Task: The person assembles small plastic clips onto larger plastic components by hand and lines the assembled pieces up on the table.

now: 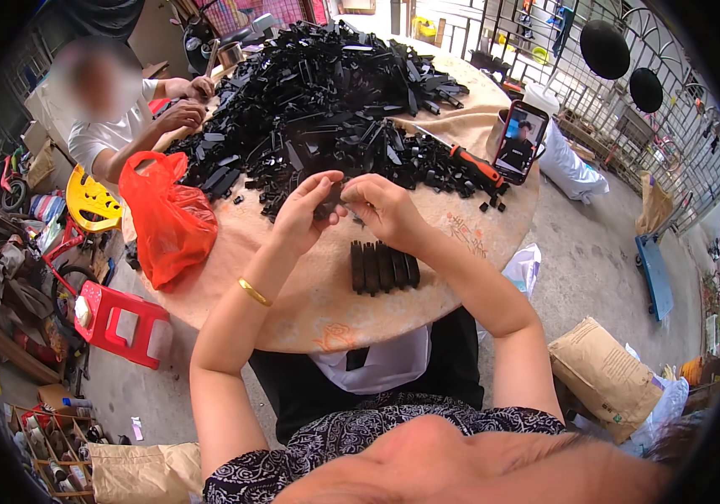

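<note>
Between my two hands, over the near side of the round table, is a small black plastic part. My left hand has its fingers closed round it. The fingers of my right hand are pinched close beside the part; whatever they grip is too small or hidden to name. Just below my right hand, a row of several black strip-like pieces lies side by side on the peach tablecloth. Beyond my hands rises a large heap of black plastic parts.
A red plastic bag sits at the table's left edge. An orange-and-black handled tool lies right of the heap, beside a propped phone. A co-worker works at the far left. A red stool stands on the floor.
</note>
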Tool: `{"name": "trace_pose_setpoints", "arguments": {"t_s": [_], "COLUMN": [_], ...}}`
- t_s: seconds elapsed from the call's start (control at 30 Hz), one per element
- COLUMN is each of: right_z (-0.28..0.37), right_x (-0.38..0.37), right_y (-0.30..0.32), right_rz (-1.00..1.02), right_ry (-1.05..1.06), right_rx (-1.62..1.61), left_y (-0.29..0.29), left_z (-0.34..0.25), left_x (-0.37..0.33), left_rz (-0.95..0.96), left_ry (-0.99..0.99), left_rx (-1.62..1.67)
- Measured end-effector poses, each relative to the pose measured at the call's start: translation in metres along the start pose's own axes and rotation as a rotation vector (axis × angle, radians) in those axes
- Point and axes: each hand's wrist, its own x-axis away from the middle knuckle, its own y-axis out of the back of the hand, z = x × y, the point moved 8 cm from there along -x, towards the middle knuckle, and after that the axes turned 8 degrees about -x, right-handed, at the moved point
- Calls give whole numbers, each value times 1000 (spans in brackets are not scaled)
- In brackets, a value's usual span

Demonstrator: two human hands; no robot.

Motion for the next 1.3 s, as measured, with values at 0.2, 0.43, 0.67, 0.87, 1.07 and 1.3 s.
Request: {"name": "trace_pose_setpoints", "arguments": {"t_s": [0.2, 0.43, 0.67, 0.87, 1.07, 1.3], "right_z": [-27, -64, -75, -54, -53, -44], "right_x": [7, 15, 24, 8, 14, 12], "right_y": [0, 2, -13, 12, -17, -2], "right_rz": [-44, -101, -179, -177, 154, 40], "right_ry": [-196, -531, -773, -515, -517, -436], "right_rx": [-283, -621, -1117, -881, -739, -276], "left_y": [-8, -32, -24, -13, 1, 9], "left_z": [0, -7, -18, -37, -2, 7], "left_x": [4, 9, 12, 11, -3, -4], "left_rz": [33, 152, -65, -296, -68, -129], "left_ry": [120, -83, -142, -334, -125, 8], "left_rx": [36, -105, -1052, -1126, -244, 69]}}
